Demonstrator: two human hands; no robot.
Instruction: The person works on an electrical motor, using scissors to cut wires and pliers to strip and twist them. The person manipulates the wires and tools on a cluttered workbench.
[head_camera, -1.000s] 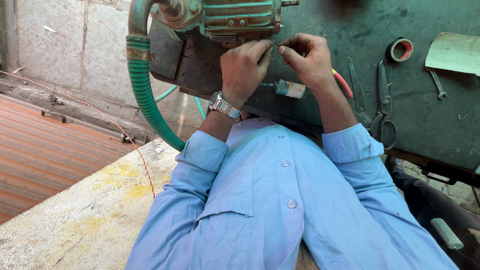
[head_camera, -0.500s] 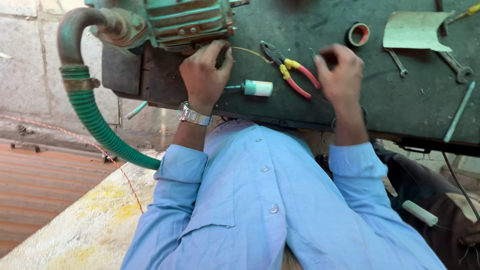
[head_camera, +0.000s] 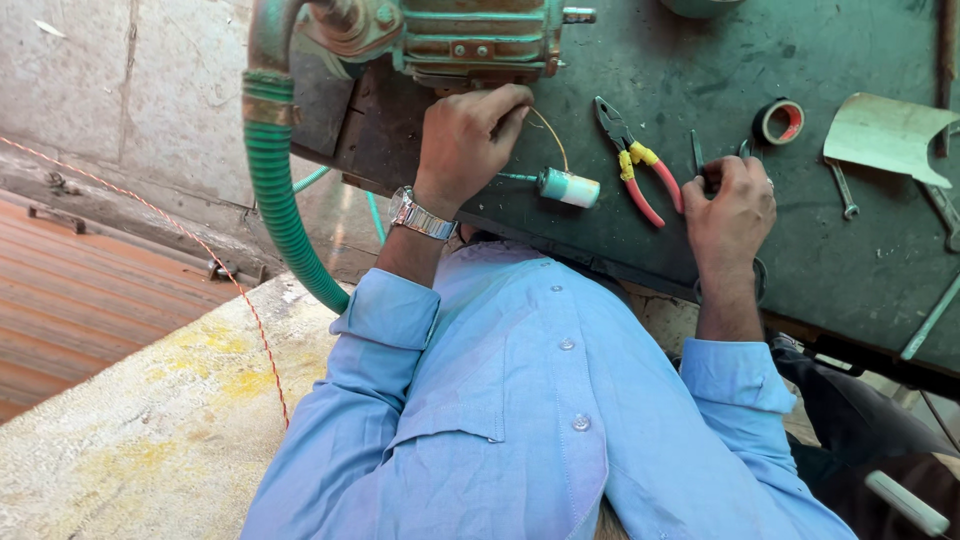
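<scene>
My left hand (head_camera: 465, 145) pinches the thin wire (head_camera: 550, 135) at the pump (head_camera: 450, 35), upper centre, best kept taut, while my right hand (head_camera: 730, 210) closes on scissors (head_camera: 700, 160) beside the pliers (head_camera: 635, 165).

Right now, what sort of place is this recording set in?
Probably a small repair workshop, partly outdoors. A worn green motor or pump with a ribbed green hose sits on a dark metal workbench, with red-handled pliers, a tape roll and spanners beside it; bare concrete lies below.
</scene>
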